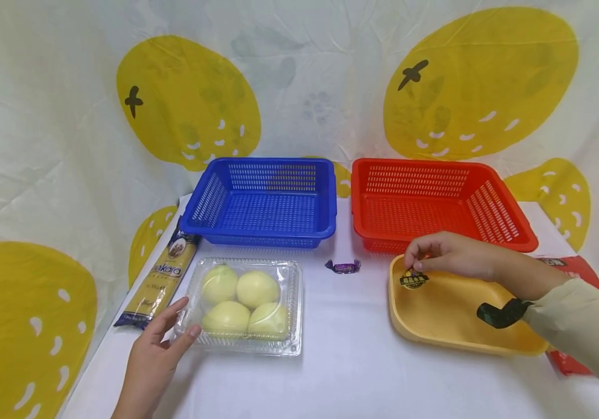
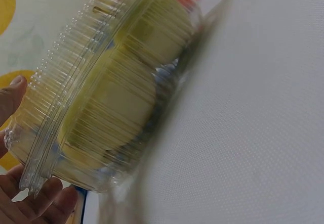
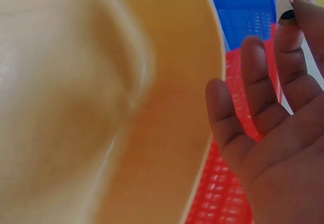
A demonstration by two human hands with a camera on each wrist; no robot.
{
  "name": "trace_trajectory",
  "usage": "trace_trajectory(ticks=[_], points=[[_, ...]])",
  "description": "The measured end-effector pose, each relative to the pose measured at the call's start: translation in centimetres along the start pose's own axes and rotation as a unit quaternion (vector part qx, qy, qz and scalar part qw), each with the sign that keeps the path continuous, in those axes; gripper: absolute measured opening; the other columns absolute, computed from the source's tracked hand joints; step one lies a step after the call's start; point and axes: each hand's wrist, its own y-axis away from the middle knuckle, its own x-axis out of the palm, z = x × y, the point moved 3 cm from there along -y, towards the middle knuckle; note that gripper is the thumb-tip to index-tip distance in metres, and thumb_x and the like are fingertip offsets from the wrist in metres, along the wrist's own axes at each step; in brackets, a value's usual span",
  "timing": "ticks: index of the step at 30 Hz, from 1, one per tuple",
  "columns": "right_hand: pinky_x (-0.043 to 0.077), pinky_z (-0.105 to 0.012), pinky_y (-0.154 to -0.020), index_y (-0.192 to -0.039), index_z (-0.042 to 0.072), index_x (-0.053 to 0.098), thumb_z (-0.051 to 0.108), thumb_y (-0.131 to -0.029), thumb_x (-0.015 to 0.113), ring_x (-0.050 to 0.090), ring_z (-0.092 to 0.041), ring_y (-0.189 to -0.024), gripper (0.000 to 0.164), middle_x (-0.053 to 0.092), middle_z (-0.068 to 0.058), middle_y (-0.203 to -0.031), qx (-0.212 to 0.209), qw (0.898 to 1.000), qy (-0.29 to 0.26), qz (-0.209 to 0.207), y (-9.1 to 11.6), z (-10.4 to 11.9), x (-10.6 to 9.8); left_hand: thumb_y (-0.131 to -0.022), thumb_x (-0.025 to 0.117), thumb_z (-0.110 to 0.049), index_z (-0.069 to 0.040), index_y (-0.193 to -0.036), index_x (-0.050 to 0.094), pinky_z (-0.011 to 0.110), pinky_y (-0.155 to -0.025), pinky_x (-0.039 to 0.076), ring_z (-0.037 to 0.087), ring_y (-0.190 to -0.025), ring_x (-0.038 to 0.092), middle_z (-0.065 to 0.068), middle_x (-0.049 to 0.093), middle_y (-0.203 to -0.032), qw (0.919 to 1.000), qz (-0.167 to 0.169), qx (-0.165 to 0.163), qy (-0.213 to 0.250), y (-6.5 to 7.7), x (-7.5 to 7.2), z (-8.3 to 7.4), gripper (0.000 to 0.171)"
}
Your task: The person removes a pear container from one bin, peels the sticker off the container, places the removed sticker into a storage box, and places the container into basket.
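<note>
At the left, a clear plastic clamshell box (image 1: 295, 314) contains several pale yellow-green fruits (image 1: 257, 289). My left hand (image 1: 154, 355) holds its near left edge; the left wrist view shows the fingers (image 2: 48, 198) around the rim near a corner. My right hand (image 1: 448, 256) is over the far left part of a yellow tray (image 1: 435, 342). Its thumb and index finger pinch a small black-and-gold sticker (image 1: 413, 280). In the right wrist view the other fingers (image 3: 260, 80) are spread, and the sticker (image 3: 287, 16) shows only partly at the top right.
Behind stand a blue basket (image 1: 270, 240) and a red basket (image 1: 441, 203). A purple wrapped candy (image 1: 343, 267) lies between box and tray. A pasta packet (image 1: 159, 279) lies at the left, a red packet (image 1: 574, 365) partly under the tray. A dark strap (image 1: 503, 313) hangs by the right cuff.
</note>
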Motion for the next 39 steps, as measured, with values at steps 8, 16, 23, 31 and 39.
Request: trace_trajectory(ticks=[8, 16, 23, 31, 39], points=[[0.056, -0.031, -0.093, -0.116, 0.008, 0.07, 0.014, -0.107, 0.065, 0.065, -0.026, -0.105, 0.012, 0.073, -0.009, -0.111, 0.023, 0.999, -0.005, 0.027, 1.9, -2.9, 0.0, -0.095, 0.082, -0.045, -0.025, -0.156, 0.055, 0.018, -0.096, 0.041, 0.034, -0.153, 0.04, 0.006, 0.044, -0.167, 1.0, 0.004, -0.005, -0.006, -0.1, 0.0, 0.3, 0.07], [0.054, -0.027, -0.09, -0.12, 0.007, 0.071, 0.012, -0.107, 0.064, 0.063, -0.023, -0.102, 0.016, 0.071, -0.009, -0.113, 0.059, 0.997, -0.006, 0.055, 2.9, -6.3, 0.4, -0.092, 0.083, -0.049, -0.024, -0.158, 0.052, 0.049, -0.114, 0.04, 0.036, -0.155, 0.036, 0.007, 0.041, -0.169, 0.9997, 0.009, -0.024, 0.006, -0.4, 0.1, 0.6, 0.077], [0.053, -0.024, -0.087, -0.124, 0.008, 0.073, 0.01, -0.105, 0.066, 0.062, -0.021, -0.101, 0.021, 0.07, -0.008, -0.115, 0.076, 0.995, 0.006, 0.063, 3.1, -7.8, 1.1, -0.092, 0.084, -0.05, -0.025, -0.158, 0.053, 0.053, -0.115, 0.039, 0.035, -0.154, 0.037, 0.005, 0.043, -0.168, 0.9997, 0.002, -0.023, 0.001, -0.3, 0.1, 0.5, 0.076], [0.054, -0.023, -0.092, -0.133, 0.015, 0.074, 0.015, -0.104, 0.069, 0.064, -0.015, -0.108, 0.029, 0.072, 0.001, -0.122, 0.054, 0.995, 0.056, 0.06, 3.6, -8.0, 1.3, -0.09, 0.085, -0.051, -0.027, -0.158, 0.054, 0.054, -0.117, 0.039, 0.034, -0.155, 0.036, 0.002, 0.042, -0.168, 0.9996, 0.005, -0.028, 0.004, -0.4, 0.1, 0.5, 0.078], [0.057, -0.025, -0.093, -0.133, 0.018, 0.076, 0.019, -0.104, 0.071, 0.066, -0.013, -0.11, 0.03, 0.072, 0.005, -0.123, -0.039, 0.988, 0.143, 0.041, 4.1, -7.6, 1.6, -0.093, 0.082, -0.049, -0.028, -0.157, 0.054, 0.018, -0.097, 0.045, 0.033, -0.154, 0.037, 0.004, 0.042, -0.168, 0.9998, 0.011, -0.014, -0.004, -0.3, -0.1, 0.5, 0.073]])
